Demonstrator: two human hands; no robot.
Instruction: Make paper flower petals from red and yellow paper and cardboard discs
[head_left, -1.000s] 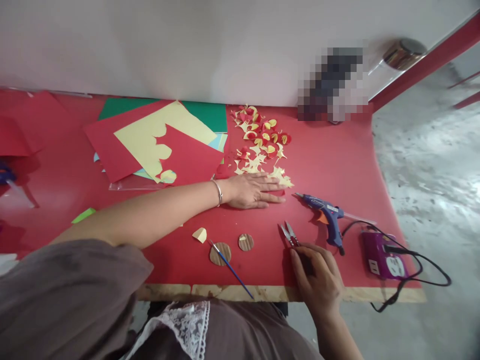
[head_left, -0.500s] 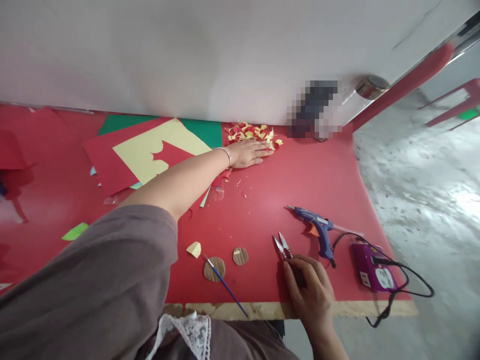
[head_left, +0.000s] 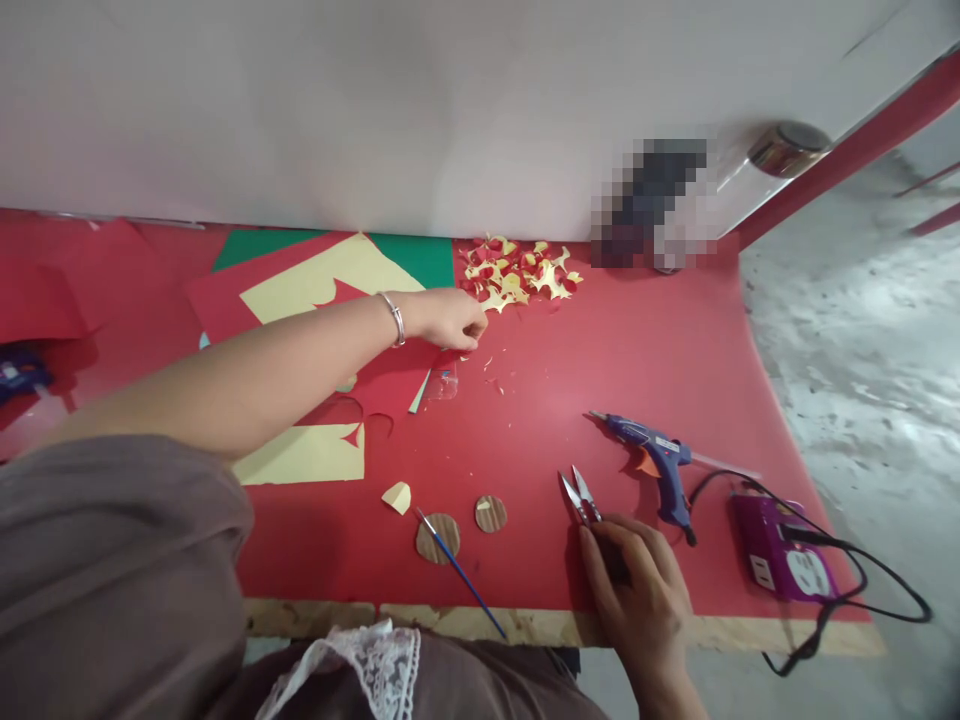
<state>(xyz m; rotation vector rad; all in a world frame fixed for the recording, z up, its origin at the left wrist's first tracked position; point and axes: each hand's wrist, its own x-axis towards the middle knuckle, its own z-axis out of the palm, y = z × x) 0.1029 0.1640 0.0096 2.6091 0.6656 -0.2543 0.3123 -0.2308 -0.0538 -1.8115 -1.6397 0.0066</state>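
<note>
My left hand [head_left: 450,318] reaches across to the back of the table, fingers curled together by the edge of the paper sheets. What the fingertips pinch, if anything, is hidden. Just beyond it lies a heap of red and yellow paper scraps [head_left: 517,275]. Under my left forearm are a yellow cut-out sheet [head_left: 300,290] and red paper [head_left: 397,385]. Near the front edge, my right hand [head_left: 645,590] rests wrapped round a pair of thread snips [head_left: 579,495], their blades pointing away from me and apart.
A blue glue gun [head_left: 652,455] lies right of the snips, near a purple box [head_left: 784,550] with a black cable. In front are a paintbrush [head_left: 465,580], two brown striped discs [head_left: 491,513] and a yellow paper piece [head_left: 397,497]. A bottle [head_left: 772,170] leans by the white wall.
My left hand has drawn back left from the scrap heap, and its flat fingers have curled in. The heap shows more fully. My right hand still holds the snips.
</note>
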